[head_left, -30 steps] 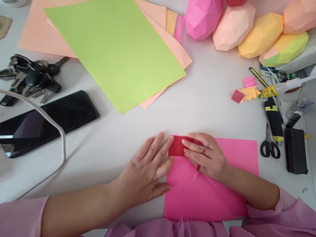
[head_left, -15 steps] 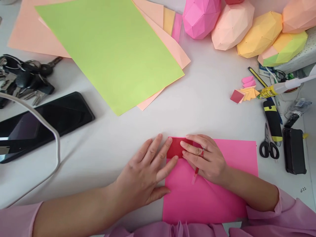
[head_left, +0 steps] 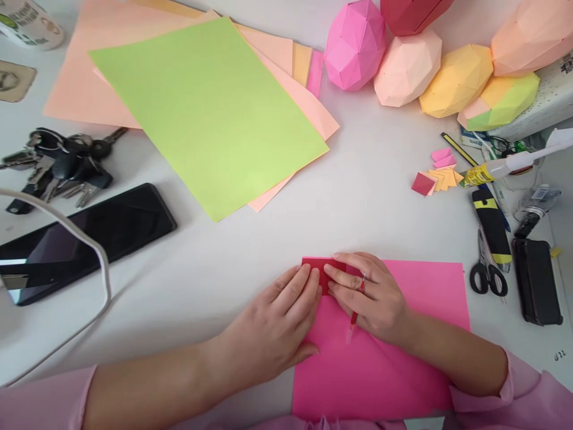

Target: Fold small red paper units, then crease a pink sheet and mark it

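A small dark red paper piece (head_left: 316, 262) lies at the upper left corner of a bright pink sheet (head_left: 376, 382). My left hand (head_left: 280, 322) rests with its fingers stretched out, close together, fingertips on the red piece's left part. My right hand (head_left: 376, 298) presses its fingertips on the right part of that piece and covers some of it. A thin red pen (head_left: 353, 321) sticks out below my right fingers, its clear end pointing down over the pink sheet; its other end is hidden by the hand.
A green sheet (head_left: 210, 119) tops several paper sheets at the back. Faceted paper shapes (head_left: 356, 45) stand back right. Small paper pieces (head_left: 423, 183), a glue bottle (head_left: 483, 175), a cutter (head_left: 492, 221) and scissors (head_left: 487, 272) lie right. Keys (head_left: 62, 164), phone (head_left: 98, 239) and white cable (head_left: 105, 269) are left.
My left fingers have drawn together and shifted right along the red piece, closer to my right hand. The right hand keeps its place on the paper. The whole view has shifted slightly.
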Tool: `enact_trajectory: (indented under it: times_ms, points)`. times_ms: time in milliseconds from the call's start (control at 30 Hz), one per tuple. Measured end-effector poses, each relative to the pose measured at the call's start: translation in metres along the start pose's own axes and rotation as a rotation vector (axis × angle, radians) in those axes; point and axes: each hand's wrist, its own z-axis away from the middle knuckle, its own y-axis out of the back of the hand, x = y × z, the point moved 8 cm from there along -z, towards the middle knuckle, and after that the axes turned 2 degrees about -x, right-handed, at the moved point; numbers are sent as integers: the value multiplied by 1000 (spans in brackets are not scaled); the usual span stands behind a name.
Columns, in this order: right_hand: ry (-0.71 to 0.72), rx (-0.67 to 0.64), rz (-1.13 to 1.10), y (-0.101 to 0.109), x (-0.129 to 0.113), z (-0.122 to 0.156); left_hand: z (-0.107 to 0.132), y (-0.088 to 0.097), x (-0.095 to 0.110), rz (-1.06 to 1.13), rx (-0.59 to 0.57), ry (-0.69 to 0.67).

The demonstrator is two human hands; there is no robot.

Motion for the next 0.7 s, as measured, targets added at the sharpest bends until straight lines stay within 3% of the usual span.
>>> enact_trajectory:
  times_ms: [300,700]
  points:
    - [-3,34,29,3,-2,-5,-21,8,14,-152,-28,-35]
    - [5,43,44,2,-2,-2,-21,13,14,-221,148,-8]
